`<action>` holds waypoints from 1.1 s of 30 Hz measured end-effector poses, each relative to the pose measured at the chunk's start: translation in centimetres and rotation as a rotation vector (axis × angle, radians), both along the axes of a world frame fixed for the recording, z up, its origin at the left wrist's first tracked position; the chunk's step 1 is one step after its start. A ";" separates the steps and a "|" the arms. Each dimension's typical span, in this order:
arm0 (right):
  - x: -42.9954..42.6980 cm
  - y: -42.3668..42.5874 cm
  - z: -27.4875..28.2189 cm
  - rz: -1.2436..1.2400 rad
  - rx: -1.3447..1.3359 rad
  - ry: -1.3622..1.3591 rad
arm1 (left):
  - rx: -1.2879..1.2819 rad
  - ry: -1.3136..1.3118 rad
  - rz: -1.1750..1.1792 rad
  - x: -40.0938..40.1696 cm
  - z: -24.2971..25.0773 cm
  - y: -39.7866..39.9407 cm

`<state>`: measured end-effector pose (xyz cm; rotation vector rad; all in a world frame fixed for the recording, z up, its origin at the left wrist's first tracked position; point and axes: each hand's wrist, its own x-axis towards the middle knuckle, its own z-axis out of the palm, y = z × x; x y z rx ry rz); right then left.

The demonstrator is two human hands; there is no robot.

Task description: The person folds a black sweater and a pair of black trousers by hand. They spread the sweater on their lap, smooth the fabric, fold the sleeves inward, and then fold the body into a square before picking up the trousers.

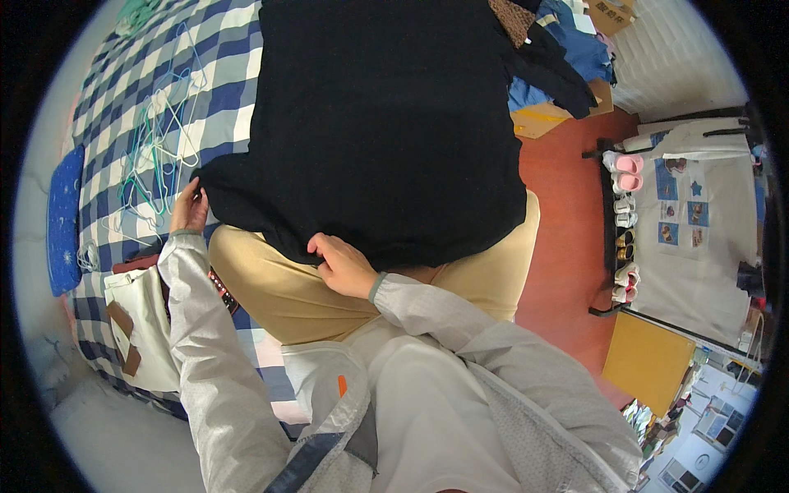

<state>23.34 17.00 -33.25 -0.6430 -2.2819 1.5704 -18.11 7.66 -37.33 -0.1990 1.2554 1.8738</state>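
Observation:
A black knitted garment (388, 129) lies spread flat over the bed and across the person's knees. My left hand (190, 209) pinches the tip of a part that sticks out at the garment's left side, probably a sleeve. Near the garment's lower edge, left of its middle, my right hand (343, 264) grips the cloth between thumb and fingers. Tan trousers (296, 296) show beneath the lower edge. The garment's far end runs out of the picture at the top.
Several thin clothes hangers (161, 148) lie on the checked bedspread (228, 55) to the left. Folded white cloth (145, 326) rests near my left forearm. At the upper right, clothes (573, 43) fill a cardboard box (542, 120). A shoe rack (610, 246) stands on the right.

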 end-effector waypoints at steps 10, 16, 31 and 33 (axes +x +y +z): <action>-1.0 0.9 1.6 -0.055 0.034 -0.015 | -0.436 1.206 -0.539 -1.1 10.6 1.9; -0.7 -0.1 1.2 0.069 0.110 -0.017 | -1.053 1.510 -0.644 -3.9 7.2 -0.4; -2.1 -2.4 0.9 0.086 0.165 0.021 | -1.010 0.206 -0.338 1.6 -1.0 -6.3; -2.8 -2.6 1.2 0.045 0.226 0.065 | -1.340 0.624 -0.801 -0.3 -1.8 -7.3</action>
